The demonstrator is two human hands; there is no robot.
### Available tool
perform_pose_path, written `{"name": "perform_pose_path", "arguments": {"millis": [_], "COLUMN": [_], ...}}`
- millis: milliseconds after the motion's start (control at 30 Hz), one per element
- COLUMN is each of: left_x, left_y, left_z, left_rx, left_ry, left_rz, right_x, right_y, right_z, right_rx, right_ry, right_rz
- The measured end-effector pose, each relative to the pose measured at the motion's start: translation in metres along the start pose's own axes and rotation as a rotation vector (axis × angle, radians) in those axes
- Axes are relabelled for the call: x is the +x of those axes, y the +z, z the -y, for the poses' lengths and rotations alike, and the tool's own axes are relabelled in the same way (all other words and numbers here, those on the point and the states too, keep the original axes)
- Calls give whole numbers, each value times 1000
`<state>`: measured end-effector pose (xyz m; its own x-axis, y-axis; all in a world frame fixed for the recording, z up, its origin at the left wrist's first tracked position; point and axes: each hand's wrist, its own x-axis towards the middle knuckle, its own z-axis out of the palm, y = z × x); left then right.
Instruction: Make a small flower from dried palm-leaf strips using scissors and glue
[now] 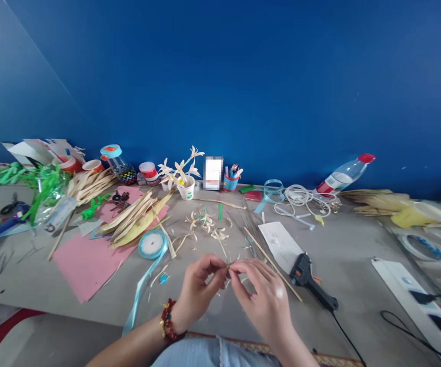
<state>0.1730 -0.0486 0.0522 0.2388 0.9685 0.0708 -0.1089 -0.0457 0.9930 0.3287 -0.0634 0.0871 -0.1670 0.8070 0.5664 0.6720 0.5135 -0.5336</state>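
Note:
My left hand [201, 285], with a beaded bracelet at the wrist, pinches a thin pale stem [223, 250] between thumb and forefinger. Fingertip to fingertip with it, my right hand [260, 290] pinches the same stem near its lower end. The stem rises from the fingers toward a pale curled flower piece [219, 233]; whether the two are joined is hard to tell. Several more pale petal pieces [201, 220] lie just beyond the hands. The part between the fingertips is mostly hidden.
A black glue gun [312, 280] lies right of my hands, beside white paper [279, 242] and a thin stick [270, 260]. A blue ribbon roll [152, 244] and pink paper [90, 262] are left. Behind stand a flower cup [186, 191] and pen cup [230, 182]. A power strip [415, 300] lies far right.

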Motion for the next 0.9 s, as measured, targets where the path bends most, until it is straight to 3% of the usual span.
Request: {"name": "perform_pose_path", "arguments": {"millis": [133, 267, 400, 533, 767, 900], "left_x": [-1, 0, 0, 1, 11, 10], "left_y": [1, -1, -3, -2, 5, 5], "left_z": [3, 3, 4, 3, -10, -11], "left_rx": [131, 352, 412, 302, -387, -377], "left_ry": [71, 255, 381, 229, -218, -222], "left_rz": [-25, -60, -29, -44, 28, 35], "right_x": [-1, -2, -2, 2, 3, 1], "right_y": [2, 3, 5, 6, 6, 5], "right_z": [1, -1, -2, 0, -6, -10], "right_rx": [-38, -78, -94, -51, 46, 69], "right_ry": [30, 45, 31, 9, -81, -71], "right_rz": [-2, -5, -27, -74, -87, -40]}}
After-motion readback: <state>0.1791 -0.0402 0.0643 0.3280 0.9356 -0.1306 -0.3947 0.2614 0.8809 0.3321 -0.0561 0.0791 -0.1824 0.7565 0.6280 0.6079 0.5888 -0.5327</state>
